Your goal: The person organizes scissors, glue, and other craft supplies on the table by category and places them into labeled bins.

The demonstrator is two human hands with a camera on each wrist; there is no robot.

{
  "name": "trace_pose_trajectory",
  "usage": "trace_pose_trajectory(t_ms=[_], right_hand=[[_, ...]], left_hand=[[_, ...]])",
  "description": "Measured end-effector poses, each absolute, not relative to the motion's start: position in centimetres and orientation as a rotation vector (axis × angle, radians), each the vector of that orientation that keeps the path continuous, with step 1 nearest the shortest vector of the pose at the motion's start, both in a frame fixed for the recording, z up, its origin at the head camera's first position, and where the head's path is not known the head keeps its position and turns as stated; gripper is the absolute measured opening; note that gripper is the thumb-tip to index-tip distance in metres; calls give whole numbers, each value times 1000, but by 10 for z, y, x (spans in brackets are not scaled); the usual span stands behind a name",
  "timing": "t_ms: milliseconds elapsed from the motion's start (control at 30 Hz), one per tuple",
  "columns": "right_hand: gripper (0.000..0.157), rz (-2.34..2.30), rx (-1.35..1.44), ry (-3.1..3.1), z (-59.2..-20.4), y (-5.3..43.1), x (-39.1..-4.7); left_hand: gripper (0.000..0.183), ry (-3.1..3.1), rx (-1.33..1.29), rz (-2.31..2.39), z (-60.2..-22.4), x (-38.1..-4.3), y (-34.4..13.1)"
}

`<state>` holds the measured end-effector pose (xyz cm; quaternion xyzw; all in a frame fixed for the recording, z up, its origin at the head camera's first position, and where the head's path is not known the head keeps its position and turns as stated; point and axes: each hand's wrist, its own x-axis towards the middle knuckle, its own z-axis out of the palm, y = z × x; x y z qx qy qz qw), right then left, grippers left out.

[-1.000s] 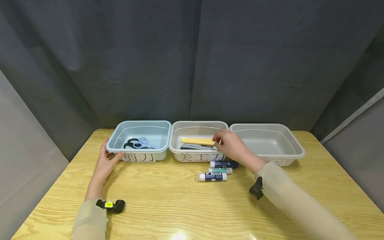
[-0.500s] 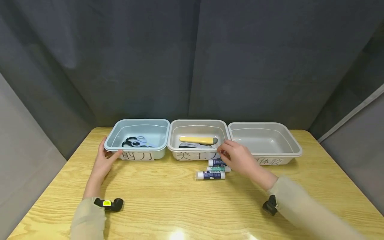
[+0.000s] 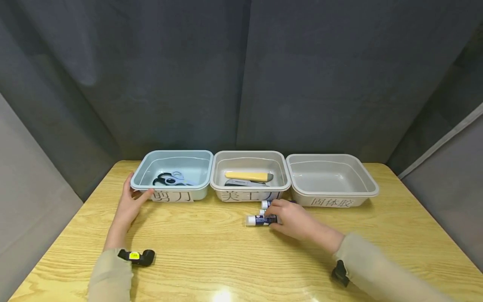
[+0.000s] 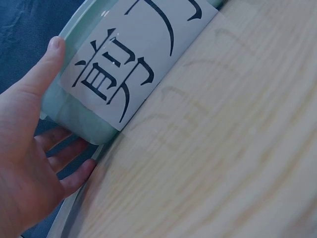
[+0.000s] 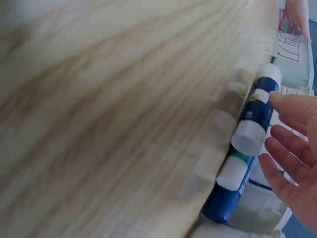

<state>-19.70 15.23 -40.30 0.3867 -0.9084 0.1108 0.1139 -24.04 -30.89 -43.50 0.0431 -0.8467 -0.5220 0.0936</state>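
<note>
My left hand [image 3: 130, 205] rests at the front left corner of a light blue plastic bin [image 3: 209, 170], thumb along the rim and the other fingers loosely bent beside its wall. Black-handled and lilac-handled scissors [image 3: 173, 179] lie in this bin. My right hand [image 3: 292, 219] is over several glue sticks lying on the table before the middle bin. In the right wrist view its thumb tip overlaps the nearest glue stick [image 5: 257, 109], with the other fingers spread apart. Behind that one lie a green-labelled glue stick [image 5: 232, 172] and a dark blue glue stick [image 5: 221, 202].
The grey middle bin [image 3: 250, 156] holds a yellow utility knife [image 3: 247, 176] and a grey utility knife [image 3: 245, 183]. To its right stands another grey bin [image 3: 332, 193], its bare bottom showing. Paper labels are on the bin fronts. A dark curtain [image 3: 188, 75] hangs behind the table [image 3: 211, 251].
My right hand has withdrawn from the middle bin, where the yellow utility knife now lies, and come down toward me over the glue sticks. The left hand has stayed at the blue bin.
</note>
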Motion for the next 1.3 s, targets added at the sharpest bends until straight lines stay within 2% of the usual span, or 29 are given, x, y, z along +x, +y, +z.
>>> trace_pose_trajectory(t_ms=[400,867,1300], right_hand=[[34,229,1098,-2666,-411,138,-199],[29,228,1131,-2653,-413,131,-198],[29,201,1067,-2499,-382,152,-193]], left_hand=[[93,-2515,134,-1540,-436,-241,-309],[92,-2500,115,-1552,-437,-242,-309],[93,-2510,142,-1548,-437,-242,-309]])
